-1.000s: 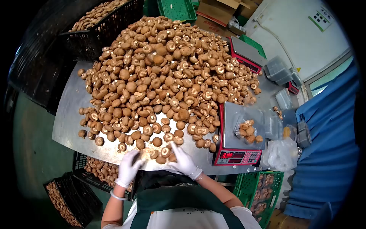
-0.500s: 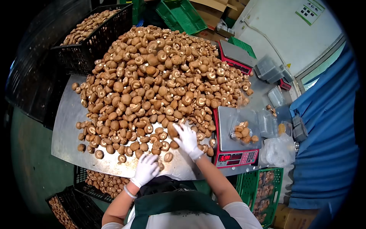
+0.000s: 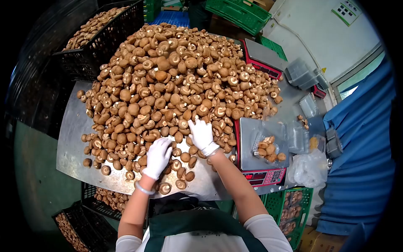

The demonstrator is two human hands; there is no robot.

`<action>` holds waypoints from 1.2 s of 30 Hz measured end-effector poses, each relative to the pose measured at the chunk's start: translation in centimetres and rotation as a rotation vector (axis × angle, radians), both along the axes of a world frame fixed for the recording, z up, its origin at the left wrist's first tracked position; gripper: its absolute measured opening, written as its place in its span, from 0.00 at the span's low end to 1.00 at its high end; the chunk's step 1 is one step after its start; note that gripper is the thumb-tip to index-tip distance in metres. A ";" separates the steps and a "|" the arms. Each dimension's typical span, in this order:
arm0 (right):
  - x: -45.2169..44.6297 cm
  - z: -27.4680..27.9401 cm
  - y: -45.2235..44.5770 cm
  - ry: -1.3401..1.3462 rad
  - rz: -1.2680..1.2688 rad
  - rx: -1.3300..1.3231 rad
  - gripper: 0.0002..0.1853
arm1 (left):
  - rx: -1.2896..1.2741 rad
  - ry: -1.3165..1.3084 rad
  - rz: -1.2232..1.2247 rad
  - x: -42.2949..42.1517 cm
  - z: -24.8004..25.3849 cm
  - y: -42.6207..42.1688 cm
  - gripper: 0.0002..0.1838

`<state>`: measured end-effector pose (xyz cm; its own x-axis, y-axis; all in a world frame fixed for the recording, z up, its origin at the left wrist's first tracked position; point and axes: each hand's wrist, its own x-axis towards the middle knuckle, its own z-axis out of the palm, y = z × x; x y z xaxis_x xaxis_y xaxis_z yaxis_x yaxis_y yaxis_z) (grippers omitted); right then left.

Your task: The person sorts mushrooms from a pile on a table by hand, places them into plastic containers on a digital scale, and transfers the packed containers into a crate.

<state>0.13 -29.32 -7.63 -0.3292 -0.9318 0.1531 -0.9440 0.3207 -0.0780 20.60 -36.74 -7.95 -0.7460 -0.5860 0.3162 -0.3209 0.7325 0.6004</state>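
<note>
A large heap of brown mushrooms [image 3: 168, 80] covers much of the metal table [image 3: 75, 138]. My left hand [image 3: 158, 156], in a white glove, lies at the heap's front edge beside loose mushrooms; its fingers point away from me, and whether they grip anything is hidden. To its right my right hand [image 3: 201, 134], also gloved, reaches onto the heap's front, its fingers apart over the mushrooms. Between and below the hands lie several loose mushrooms [image 3: 176, 164]. A clear tray with mushrooms [image 3: 268, 149] rests on the red-framed scale [image 3: 262, 177] at the right.
Behind stands a second scale [image 3: 264, 54]. Clear containers [image 3: 300, 73] and a plastic bag [image 3: 309, 169] are at the right. Black crates [image 3: 100, 50] of mushrooms stand at the left and below the table. One green crate [image 3: 239, 14] is at the back, another [image 3: 289, 214] below right.
Both hands have moved forward, the left to the heap's edge. Loose mushrooms near the table's front edge have shifted. At the back, the green crate has moved right and now appears tilted.
</note>
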 end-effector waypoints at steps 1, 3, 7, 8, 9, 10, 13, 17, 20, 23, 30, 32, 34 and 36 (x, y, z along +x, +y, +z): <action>0.5 0.2 -0.2 0.076 -0.030 0.090 0.30 | -0.043 -0.079 -0.013 -1.2 -1.0 -0.2 0.19; 0.4 0.5 1.0 0.018 -0.002 0.102 0.29 | -0.209 -0.164 -0.010 -2.2 -2.5 0.4 0.21; 0.4 0.9 4.9 -0.251 0.264 -0.027 0.28 | -0.111 -0.196 -0.232 -0.5 -1.6 2.6 0.17; 0.3 0.9 6.1 -0.298 0.312 -0.068 0.29 | -0.114 -0.226 -0.271 0.3 -0.7 2.8 0.16; 0.2 1.5 7.1 -0.345 0.358 -0.109 0.29 | -0.016 -0.177 -0.267 1.2 -0.7 2.8 0.16; 0.0 2.2 7.9 -0.414 0.318 -0.137 0.31 | 0.047 -0.134 -0.257 1.7 -0.3 2.7 0.15; -1.5 3.7 9.4 -0.875 0.167 -0.261 0.26 | 0.247 0.007 -0.136 2.3 0.0 2.2 0.13; -2.8 3.7 9.8 -1.694 -0.128 -0.567 0.16 | 0.153 0.053 0.034 0.2 -0.9 0.4 0.13; -2.3 3.8 8.4 -1.480 -0.202 -0.462 0.08 | 0.073 -0.032 -0.020 -2.3 -1.5 -0.2 0.22; -0.1 1.3 6.2 -0.701 0.096 -0.423 0.09 | -0.034 -0.236 -0.095 -3.9 -2.1 -0.7 0.28; 4.0 -1.2 3.4 0.007 0.127 0.215 0.22 | -0.075 -0.338 -0.057 -4.7 -1.4 -1.0 0.25; 2.7 -0.6 3.7 -0.112 0.190 0.184 0.18 | -0.057 -0.353 -0.049 -4.4 -1.3 -0.8 0.24; 1.1 0.0 4.5 -0.490 0.154 0.079 0.20 | -0.005 -0.374 -0.025 -4.2 -1.3 -0.7 0.21; -0.6 -0.1 5.3 -1.055 0.099 0.021 0.24 | 0.033 -0.338 -0.013 -4.0 -1.3 -0.7 0.21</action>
<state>-0.49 -24.04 -7.77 -0.2081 -0.9610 -0.1824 -0.4237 0.2566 -0.8687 16.58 -37.46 -9.27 -0.8130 -0.5814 0.0313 -0.4963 0.7200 0.4850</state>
